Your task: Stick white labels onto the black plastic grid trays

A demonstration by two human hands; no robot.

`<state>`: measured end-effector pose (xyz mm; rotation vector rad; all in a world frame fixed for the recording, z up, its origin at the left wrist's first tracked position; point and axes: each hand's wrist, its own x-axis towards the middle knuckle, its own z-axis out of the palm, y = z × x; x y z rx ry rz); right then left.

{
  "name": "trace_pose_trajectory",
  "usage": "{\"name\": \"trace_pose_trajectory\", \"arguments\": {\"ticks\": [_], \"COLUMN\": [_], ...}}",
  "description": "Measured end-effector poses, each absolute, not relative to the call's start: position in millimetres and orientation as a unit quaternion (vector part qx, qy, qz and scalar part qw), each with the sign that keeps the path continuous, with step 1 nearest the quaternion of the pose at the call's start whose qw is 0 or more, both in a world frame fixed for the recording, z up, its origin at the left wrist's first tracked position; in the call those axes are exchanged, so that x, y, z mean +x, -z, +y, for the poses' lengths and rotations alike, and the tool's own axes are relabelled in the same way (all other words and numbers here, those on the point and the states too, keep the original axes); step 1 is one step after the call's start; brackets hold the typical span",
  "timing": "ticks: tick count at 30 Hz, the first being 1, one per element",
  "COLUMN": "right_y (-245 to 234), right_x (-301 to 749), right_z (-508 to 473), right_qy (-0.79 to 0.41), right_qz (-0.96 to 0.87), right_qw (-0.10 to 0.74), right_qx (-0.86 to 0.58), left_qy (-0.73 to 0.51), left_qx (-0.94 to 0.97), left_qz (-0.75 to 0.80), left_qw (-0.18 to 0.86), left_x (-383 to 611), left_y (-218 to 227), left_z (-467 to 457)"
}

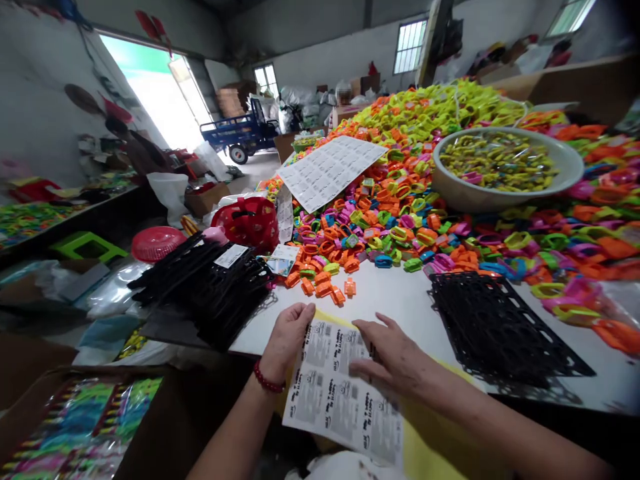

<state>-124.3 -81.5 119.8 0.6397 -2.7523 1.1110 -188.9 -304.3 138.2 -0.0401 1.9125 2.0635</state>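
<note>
Holding, left hand [289,337]: label sheet [345,393] pinched at its 11 o'clock corner; sheet held at 6 o'clock.
Right hand [400,357]: fingers parted, unclenched, spread over sheet's 1 o'clock edge.
Yellow sheet [435,433]: glimpsed beneath, toward 4 o'clock.
Black mesh: stacked at 8 [210,287] and 4 o'clock.
Plastic pieces [380,200]: heaped, 12 to 3 o'clock.
Basin [507,193]: filled, 2 o'clock.
Blue cart [235,130]: parked, 11 o'clock.
</note>
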Motion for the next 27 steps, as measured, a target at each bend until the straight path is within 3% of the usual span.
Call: {"name": "trace_pose_trajectory", "arguments": {"ticks": [4,7,9,13,17,19,22,27], "right_y": [-107,-101,-100,-106,-118,-125,-133,-133], "right_x": [-134,-143,-146,-150,-151,-150,-148,-150], "right_z": [-80,-72,-70,-71,-68,-68,-73,-85], "right_qy": [-0.484,-0.576,-0.617,-0.637,-0.504,-0.470,-0.491,-0.520], "right_qz": [-0.868,-0.811,-0.781,-0.755,-0.845,-0.861,-0.851,-0.842], "right_qw": [-0.067,-0.088,-0.094,-0.120,-0.045,-0.023,-0.034,-0.054], "right_qx": [0.083,0.043,0.041,0.095,0.175,0.192,0.184,0.135], "left_qy": [-0.643,-0.523,-0.495,-0.555,-0.525,-0.527,-0.542,-0.521], "left_qx": [0.002,0.096,0.124,0.121,0.200,0.254,0.291,0.343], "left_qz": [0.764,0.836,0.856,0.822,0.827,0.811,0.785,0.781], "left_qw": [-0.042,-0.133,-0.082,0.033,-0.038,-0.003,0.072,0.039], "left_x": [-179,-172,-171,-176,-183,-186,-193,-200], "left_y": [-134,-135,-133,-130,-140,-144,-145,-152], "left_z": [-311,-320,-322,-319,-315,-313,-311,-303]}}
